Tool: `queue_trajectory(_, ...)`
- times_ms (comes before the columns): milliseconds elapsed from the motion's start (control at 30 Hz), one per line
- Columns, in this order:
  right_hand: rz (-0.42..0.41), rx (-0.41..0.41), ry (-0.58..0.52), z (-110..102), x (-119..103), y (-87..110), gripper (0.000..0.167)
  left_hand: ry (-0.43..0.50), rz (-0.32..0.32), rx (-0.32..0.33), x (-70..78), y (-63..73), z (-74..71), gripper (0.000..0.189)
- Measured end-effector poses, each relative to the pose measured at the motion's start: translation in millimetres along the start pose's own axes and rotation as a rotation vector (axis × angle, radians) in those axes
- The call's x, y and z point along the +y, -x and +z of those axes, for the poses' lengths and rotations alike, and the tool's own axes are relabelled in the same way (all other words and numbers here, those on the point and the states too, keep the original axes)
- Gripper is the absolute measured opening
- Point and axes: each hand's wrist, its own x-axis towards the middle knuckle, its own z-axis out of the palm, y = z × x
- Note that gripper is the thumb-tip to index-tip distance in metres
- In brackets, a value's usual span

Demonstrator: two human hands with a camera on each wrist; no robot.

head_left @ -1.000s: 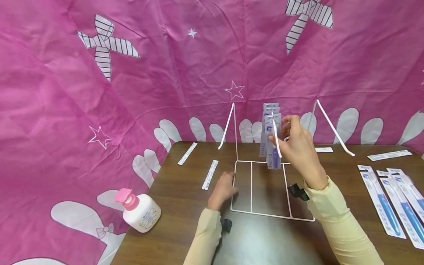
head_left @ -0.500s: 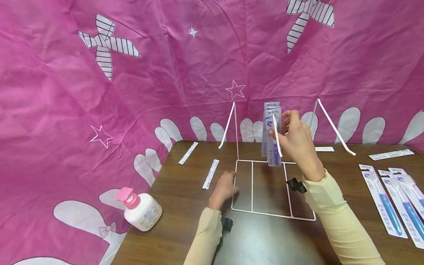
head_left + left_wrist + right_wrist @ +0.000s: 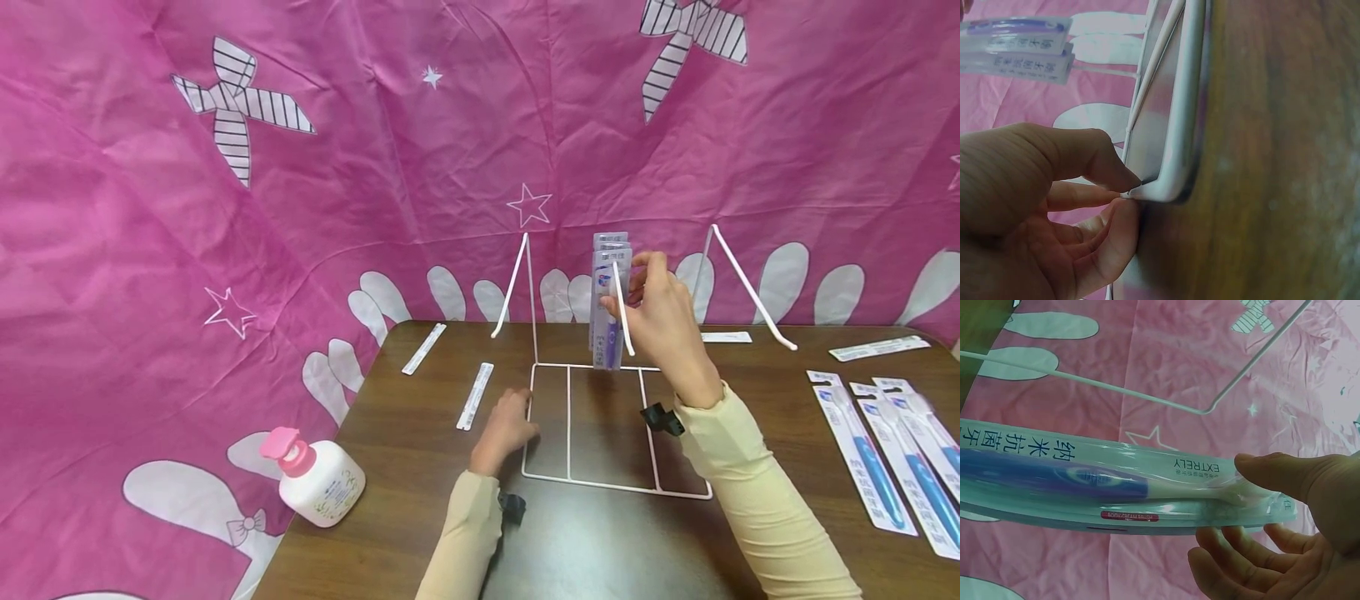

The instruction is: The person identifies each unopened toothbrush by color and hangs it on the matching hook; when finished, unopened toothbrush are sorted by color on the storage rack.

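A white wire rack stands on the table with hooks slanting forward at its top. Several packaged purple toothbrushes hang one behind another on its middle hook. My right hand holds the front toothbrush pack by its upper part, thumb on the face and fingers at the far side, as the right wrist view shows up close at the pack. Low at the rack's left side, my left hand pinches the frame wire between thumb and fingers, seen in the left wrist view near the frame corner.
Packaged blue toothbrushes lie on the table at the right. Narrow white strips lie left and behind the rack. A white pump bottle with a pink top stands at the left edge. A pink cloth hangs behind.
My right hand has pushed the front toothbrush pack backward along the middle hook, closer to the packs behind it. The left hand stays at the rack's frame.
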Motion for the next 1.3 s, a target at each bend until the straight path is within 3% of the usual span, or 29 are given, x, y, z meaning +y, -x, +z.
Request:
queue_trajectory(367,0.026,-0.009,0.005,1,3,2.9,0.051,0.009,-0.001,-0.002,-0.9,-0.7,1.9,0.06)
queue_trajectory(767,0.044,-0.078,0.045,4,23,28.9,0.047,0.018,0.022,0.014,-0.6,-1.1,2.5,0.059)
queue_trajectory(1067,0.05,-0.122,0.108,-4,59,57.2,0.038,0.036,-0.001,0.003,-0.5,-2.5,2.1,0.062)
queue_trajectory(1300,0.023,-0.194,0.122,-26,93,75.5,0.033,0.03,0.006,0.003,0.4,-3.1,2.8,0.061)
